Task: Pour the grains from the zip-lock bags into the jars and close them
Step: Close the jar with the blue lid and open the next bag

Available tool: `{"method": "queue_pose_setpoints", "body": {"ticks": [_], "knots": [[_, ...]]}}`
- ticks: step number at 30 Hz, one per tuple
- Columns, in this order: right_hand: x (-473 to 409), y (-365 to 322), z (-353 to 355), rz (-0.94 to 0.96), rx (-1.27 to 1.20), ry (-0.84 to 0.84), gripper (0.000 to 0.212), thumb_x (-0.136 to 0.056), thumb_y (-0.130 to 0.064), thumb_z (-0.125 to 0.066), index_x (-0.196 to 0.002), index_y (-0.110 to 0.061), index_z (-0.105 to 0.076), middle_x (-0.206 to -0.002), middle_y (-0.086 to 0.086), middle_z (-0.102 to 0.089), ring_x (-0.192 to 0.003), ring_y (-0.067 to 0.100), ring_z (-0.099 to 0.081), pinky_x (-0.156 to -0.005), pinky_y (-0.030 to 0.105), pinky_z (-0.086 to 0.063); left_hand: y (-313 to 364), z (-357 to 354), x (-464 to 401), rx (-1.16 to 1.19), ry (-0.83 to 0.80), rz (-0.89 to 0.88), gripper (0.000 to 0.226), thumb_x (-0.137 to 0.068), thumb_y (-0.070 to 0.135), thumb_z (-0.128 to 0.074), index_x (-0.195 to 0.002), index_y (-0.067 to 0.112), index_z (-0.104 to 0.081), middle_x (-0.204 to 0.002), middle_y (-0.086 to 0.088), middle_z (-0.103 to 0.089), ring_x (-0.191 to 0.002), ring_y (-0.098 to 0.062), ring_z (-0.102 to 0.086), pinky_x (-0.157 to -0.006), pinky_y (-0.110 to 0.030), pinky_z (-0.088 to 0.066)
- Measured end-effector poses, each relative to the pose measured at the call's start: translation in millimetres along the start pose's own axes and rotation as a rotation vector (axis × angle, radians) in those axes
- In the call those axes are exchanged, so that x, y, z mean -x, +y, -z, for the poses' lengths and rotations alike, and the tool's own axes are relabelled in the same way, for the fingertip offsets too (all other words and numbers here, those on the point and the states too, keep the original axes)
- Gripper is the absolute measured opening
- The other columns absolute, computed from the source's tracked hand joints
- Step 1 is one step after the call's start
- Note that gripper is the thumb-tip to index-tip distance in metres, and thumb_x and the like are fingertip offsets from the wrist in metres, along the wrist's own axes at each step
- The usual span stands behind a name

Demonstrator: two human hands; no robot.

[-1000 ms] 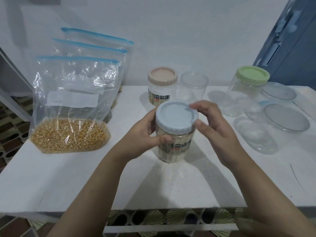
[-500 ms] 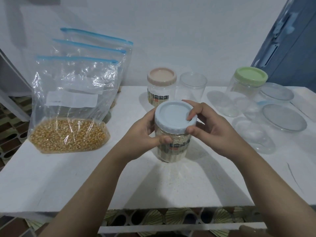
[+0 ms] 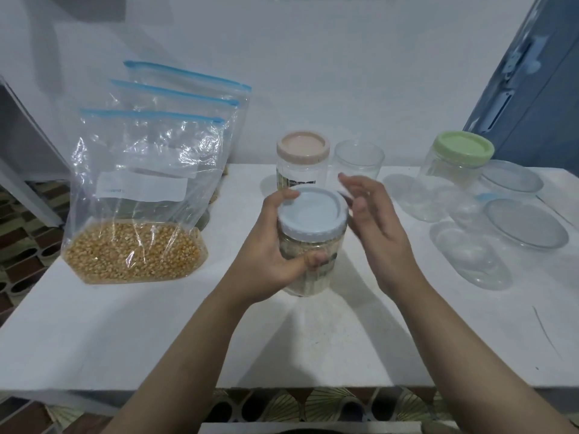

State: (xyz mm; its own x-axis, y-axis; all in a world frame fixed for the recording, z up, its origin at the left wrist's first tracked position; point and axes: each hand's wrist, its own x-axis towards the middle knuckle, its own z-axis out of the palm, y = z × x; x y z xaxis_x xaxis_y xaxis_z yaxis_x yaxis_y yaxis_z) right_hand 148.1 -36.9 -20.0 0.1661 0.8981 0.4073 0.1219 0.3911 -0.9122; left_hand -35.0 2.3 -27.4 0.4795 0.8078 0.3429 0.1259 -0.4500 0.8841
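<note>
Left hand (image 3: 269, 255) grasps the grain-filled clear plastic jar (image 3: 308, 261), pale-blue screw lid (image 3: 313, 214) apparently seated; right hand (image 3: 372, 220) released. Clear zip-lock bag of yellow corn (image 3: 134, 214) remains unpoured.

**Legible markings in the scene**

No text can be read with certainty. A white label (image 3: 142, 188) is carried on the near zip-lock bag (image 3: 141, 195) at left; only a faint, illegible word is seen at its left end. A dark printed band (image 3: 296, 182) is borne by the pink-lidded jar (image 3: 302, 161) at the far centre, its characters too small to be read. The print on the blue-lidded jar (image 3: 311, 242) is blurred and partly covered by the left hand (image 3: 272, 255).
</note>
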Motion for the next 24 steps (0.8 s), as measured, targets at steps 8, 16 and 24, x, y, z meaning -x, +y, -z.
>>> {"method": "queue_pose_setpoints", "body": {"ticks": [8,16,24], "knots": [[-94.1,28.2,-23.9,0.158,0.384,0.217,0.032,-0.099,-0.030,-0.053,-0.129,-0.034,-0.047,-0.142,-0.008,-0.041,-0.135,0.016,-0.038,-0.110,0.049,-0.037,-25.1,40.5,-25.2,0.025,0.113,0.076,0.054,-0.071,0.043,-0.077,-0.105,0.047,-0.036,-0.134,-0.003,-0.046,-0.123,-0.017,-0.054,-0.094,-0.046,-0.055],[-118.0,63.5,-42.1,0.092,0.429,0.066,0.051,-0.088,-0.047,-0.067,-0.127,-0.026,-0.041,-0.134,-0.003,-0.042,-0.133,0.019,-0.037,-0.108,0.034,-0.037,-50.6,65.7,-64.6,0.005,0.294,0.097,0.050,-0.082,0.027,-0.076,-0.101,0.047,-0.034,-0.133,-0.006,-0.044,-0.123,-0.023,-0.052,-0.093,-0.050,-0.055],[-110.1,54.8,-31.3,0.039,0.431,0.049,0.053,-0.082,-0.046,-0.074,-0.116,-0.030,-0.037,-0.123,-0.001,-0.047,-0.113,0.011,-0.048,-0.088,0.013,-0.038,-69.5,59.3,-102.2,-0.074,0.351,0.008,0.054,-0.074,0.045,-0.074,-0.107,0.051,-0.032,-0.132,-0.003,-0.037,-0.129,-0.021,-0.042,-0.104,-0.051,-0.045]]}}
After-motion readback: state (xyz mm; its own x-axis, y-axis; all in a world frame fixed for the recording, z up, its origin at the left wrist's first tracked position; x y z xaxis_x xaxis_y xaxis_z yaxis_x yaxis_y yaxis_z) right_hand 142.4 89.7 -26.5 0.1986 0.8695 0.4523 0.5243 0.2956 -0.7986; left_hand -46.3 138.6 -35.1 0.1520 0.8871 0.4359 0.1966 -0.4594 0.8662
